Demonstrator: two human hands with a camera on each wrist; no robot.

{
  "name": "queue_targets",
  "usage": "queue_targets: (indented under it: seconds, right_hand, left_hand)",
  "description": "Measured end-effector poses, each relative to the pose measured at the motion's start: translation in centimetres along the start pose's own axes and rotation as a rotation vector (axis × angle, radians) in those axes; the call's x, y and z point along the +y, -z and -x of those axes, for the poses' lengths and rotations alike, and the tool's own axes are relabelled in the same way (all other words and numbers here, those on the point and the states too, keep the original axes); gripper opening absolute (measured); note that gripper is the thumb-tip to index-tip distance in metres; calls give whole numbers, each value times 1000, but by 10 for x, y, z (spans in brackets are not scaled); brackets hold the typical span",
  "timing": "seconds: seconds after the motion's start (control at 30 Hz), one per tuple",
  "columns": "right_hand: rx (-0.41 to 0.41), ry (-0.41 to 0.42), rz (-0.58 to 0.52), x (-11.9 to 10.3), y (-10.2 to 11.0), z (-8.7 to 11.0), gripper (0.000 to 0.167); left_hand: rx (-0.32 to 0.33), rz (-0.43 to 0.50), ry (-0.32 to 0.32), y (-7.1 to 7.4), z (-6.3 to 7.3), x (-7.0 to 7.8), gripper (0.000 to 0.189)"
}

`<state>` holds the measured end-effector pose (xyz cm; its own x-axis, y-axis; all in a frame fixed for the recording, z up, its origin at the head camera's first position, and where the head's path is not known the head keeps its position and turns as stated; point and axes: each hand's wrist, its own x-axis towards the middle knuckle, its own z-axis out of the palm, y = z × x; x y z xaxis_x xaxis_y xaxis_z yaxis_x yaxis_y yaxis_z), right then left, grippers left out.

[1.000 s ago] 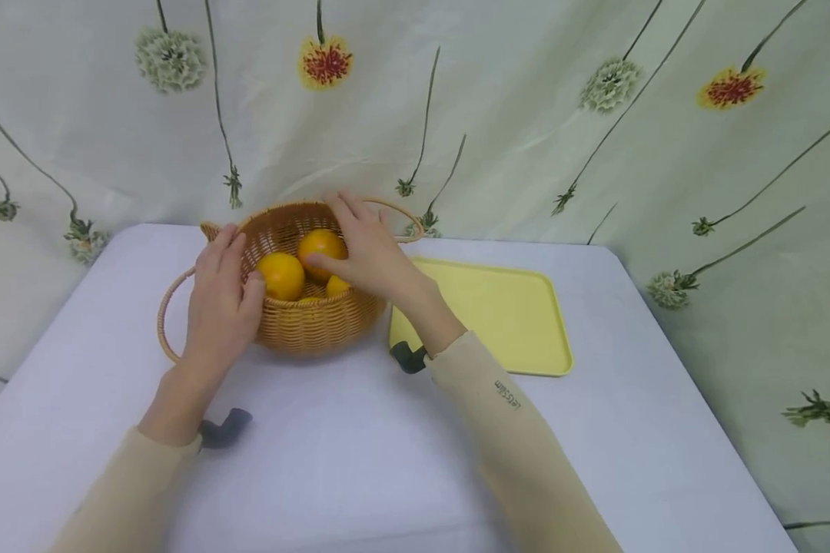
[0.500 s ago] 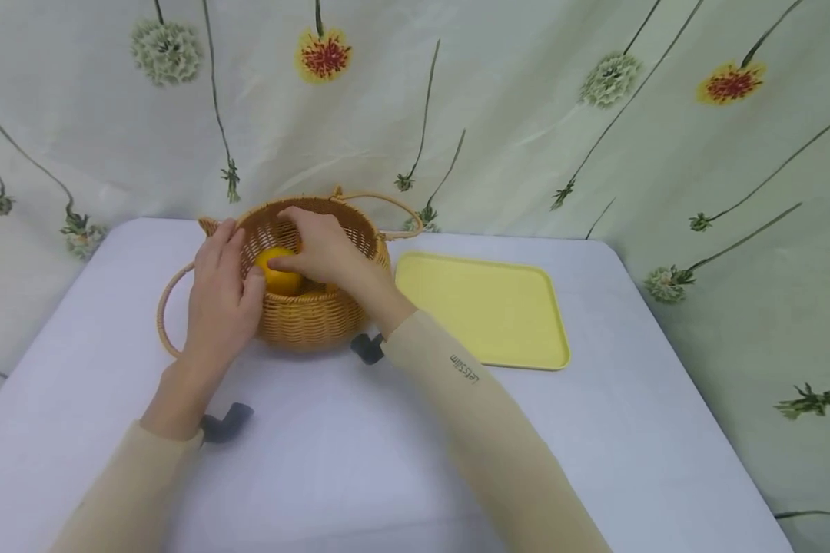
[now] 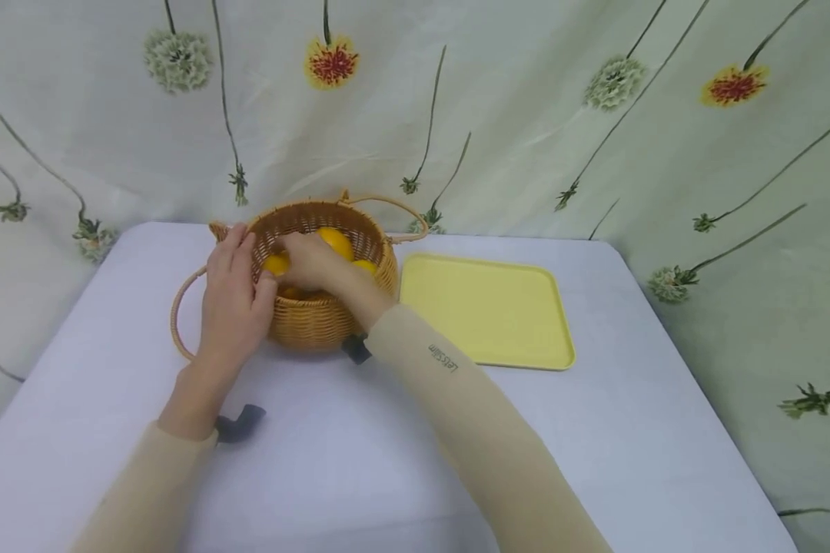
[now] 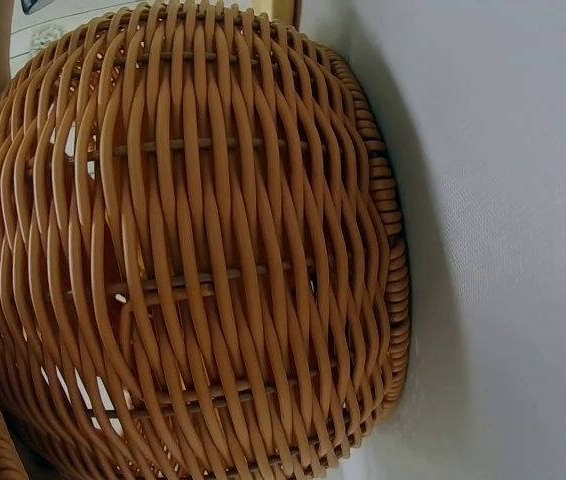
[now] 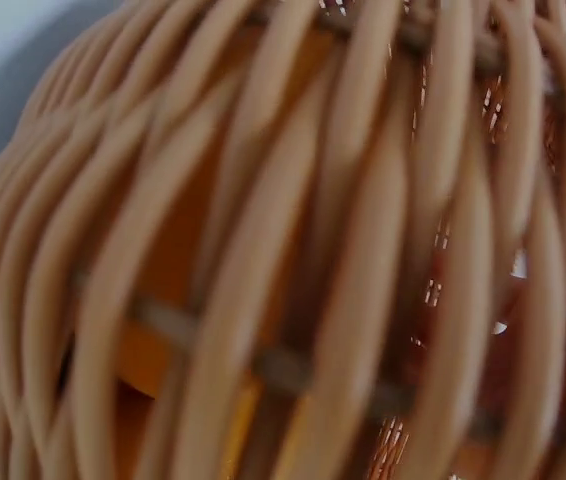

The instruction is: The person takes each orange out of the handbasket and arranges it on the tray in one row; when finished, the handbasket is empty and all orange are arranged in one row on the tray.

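In the head view a wicker basket (image 3: 318, 322) with loop handles stands at the back of the table, several oranges inside. My left hand (image 3: 235, 307) rests against its left rim, fingers fairly straight and thumb by the near edge. My right hand (image 3: 309, 263) reaches into the basket and grips an orange (image 3: 275, 265) on the left side, its fingertips partly hidden. Behind that hand lies another orange (image 3: 336, 242). Both wrist views are mostly filled by the basket's woven side (image 4: 213, 240), and orange colour shows through the gaps in the right one.
A yellow tray (image 3: 487, 311) lies right of the basket on the white-covered table (image 3: 360, 461). Behind the table hangs a flower-patterned cloth (image 3: 512, 153). One basket handle (image 3: 183, 315) sticks out to the left, another (image 3: 394, 203) to the right.
My right hand has moved left and down from the basket's right rim, over the oranges, to the left orange. My left hand has stayed at the left rim.
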<state>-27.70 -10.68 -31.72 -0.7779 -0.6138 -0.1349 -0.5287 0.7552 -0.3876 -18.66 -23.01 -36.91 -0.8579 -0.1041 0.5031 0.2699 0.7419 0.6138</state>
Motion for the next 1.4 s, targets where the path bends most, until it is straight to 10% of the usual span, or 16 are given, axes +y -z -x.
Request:
queue_targets:
  seconds: [0.6, 1.0, 1.4]
  right_hand:
    - [-181, -88, -8, -8, -4, -12, 59]
    - [-86, -24, 162, -5, -8, -12, 32]
    - [57, 3, 120, 6, 9, 13, 67]
  left_hand:
    - [26, -4, -14, 1, 2, -1, 64]
    - [23, -8, -13, -5, 1, 2, 63]
    - [14, -26, -12, -5, 1, 1, 64]
